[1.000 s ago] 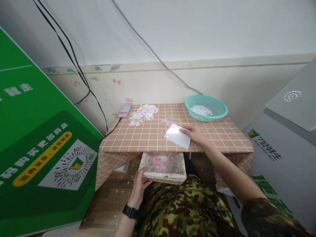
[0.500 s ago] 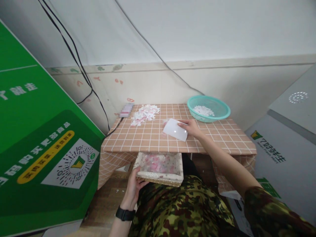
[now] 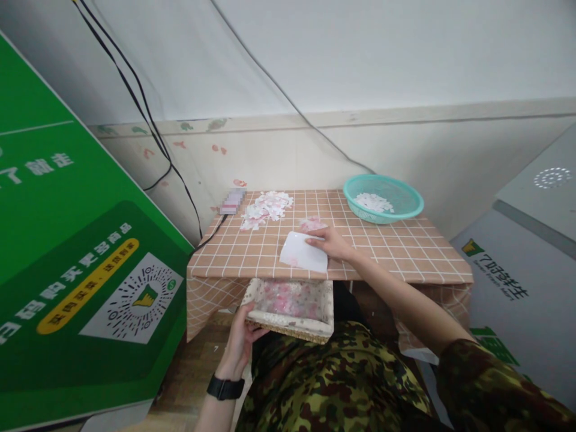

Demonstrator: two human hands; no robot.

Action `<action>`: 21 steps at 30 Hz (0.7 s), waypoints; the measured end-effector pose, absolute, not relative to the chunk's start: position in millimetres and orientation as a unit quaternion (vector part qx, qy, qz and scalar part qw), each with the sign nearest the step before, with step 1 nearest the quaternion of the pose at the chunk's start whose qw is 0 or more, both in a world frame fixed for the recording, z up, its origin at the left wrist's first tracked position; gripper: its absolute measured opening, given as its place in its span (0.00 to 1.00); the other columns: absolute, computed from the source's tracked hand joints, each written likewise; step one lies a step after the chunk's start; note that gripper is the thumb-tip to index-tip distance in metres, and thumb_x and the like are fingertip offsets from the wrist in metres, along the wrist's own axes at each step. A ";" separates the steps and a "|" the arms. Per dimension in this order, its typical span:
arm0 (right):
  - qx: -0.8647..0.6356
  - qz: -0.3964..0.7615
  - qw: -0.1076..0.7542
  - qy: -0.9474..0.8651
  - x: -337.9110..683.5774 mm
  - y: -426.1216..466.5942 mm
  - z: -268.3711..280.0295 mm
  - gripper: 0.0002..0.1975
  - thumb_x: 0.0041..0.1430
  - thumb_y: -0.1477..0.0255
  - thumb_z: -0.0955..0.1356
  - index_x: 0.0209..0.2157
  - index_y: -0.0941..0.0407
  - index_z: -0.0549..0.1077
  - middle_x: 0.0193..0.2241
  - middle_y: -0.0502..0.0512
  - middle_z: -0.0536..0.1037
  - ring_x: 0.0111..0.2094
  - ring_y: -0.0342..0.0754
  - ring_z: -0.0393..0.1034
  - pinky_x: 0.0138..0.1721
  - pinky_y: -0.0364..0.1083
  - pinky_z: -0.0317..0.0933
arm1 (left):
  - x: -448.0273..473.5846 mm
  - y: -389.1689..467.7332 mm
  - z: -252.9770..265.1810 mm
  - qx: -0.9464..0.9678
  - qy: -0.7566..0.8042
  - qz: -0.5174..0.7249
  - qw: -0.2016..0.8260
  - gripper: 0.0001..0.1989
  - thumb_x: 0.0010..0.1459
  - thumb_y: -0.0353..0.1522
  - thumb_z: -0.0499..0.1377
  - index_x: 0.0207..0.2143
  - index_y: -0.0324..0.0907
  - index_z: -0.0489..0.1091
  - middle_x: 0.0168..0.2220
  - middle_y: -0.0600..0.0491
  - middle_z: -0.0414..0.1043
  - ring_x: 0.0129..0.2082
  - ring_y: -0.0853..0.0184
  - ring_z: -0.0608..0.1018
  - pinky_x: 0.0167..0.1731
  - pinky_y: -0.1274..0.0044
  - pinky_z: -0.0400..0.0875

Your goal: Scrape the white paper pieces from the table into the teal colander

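Note:
My left hand (image 3: 243, 330) is closed on the left side of a shallow rectangular box (image 3: 288, 330), off-white with a woven-looking outer side. Inside it lie pink and whitish bits (image 3: 288, 300), too blurred to name. The box is tilted and sits just below the table's front edge. In my right hand (image 3: 330, 243) a thin white sheet (image 3: 302, 252) is pinched by its upper right corner, low over the tabletop near that edge. Right behind it, partly covered by my fingers, lies a small patch of pink and whitish pieces (image 3: 312, 223).
A heap of white and pink pieces (image 3: 267, 209) lies at the table's back left, beside a pixelated object (image 3: 233, 201) with a black cable. A turquoise basket (image 3: 407, 207) with white pieces stands back right. A green panel (image 3: 27, 252) and a grey cabinet (image 3: 522, 264) flank the checked tablecloth (image 3: 234, 258).
My right hand has drawn the white sheet left and toward me, uncovering pink pieces behind it. The left hand and the box have stayed nearly in place.

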State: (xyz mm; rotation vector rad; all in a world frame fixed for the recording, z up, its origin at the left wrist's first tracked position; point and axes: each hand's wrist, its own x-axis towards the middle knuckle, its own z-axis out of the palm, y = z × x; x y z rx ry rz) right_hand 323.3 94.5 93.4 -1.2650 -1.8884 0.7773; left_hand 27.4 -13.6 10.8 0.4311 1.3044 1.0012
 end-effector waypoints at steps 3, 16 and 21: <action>-0.478 0.342 0.363 -0.724 324.7 81.0 99.6 0.18 0.54 0.60 0.68 0.42 0.54 0.78 0.39 0.53 0.80 0.35 0.50 0.74 0.34 0.44 0.66 | 27.8 -14.4 10.2 0.185 0.578 0.436 0.664 0.16 0.51 0.37 0.59 0.43 0.42 0.67 0.38 0.48 0.74 0.31 0.62 0.77 0.35 0.64 0.75; -0.620 0.256 0.457 -0.584 418.5 114.3 77.2 0.23 0.50 0.59 0.68 0.42 0.61 0.78 0.35 0.59 0.80 0.32 0.53 0.73 0.29 0.46 0.64 | 24.4 -14.2 0.9 0.196 0.571 0.445 0.662 0.17 0.50 0.38 0.59 0.42 0.43 0.68 0.37 0.48 0.74 0.32 0.61 0.78 0.33 0.65 0.75; -0.610 0.266 0.460 -0.588 392.7 116.0 80.7 0.24 0.51 0.58 0.68 0.43 0.61 0.78 0.35 0.60 0.80 0.31 0.51 0.72 0.27 0.44 0.63 | 25.6 -14.3 6.4 0.185 0.577 0.441 0.662 0.15 0.51 0.37 0.59 0.42 0.43 0.68 0.37 0.49 0.74 0.30 0.63 0.78 0.33 0.63 0.75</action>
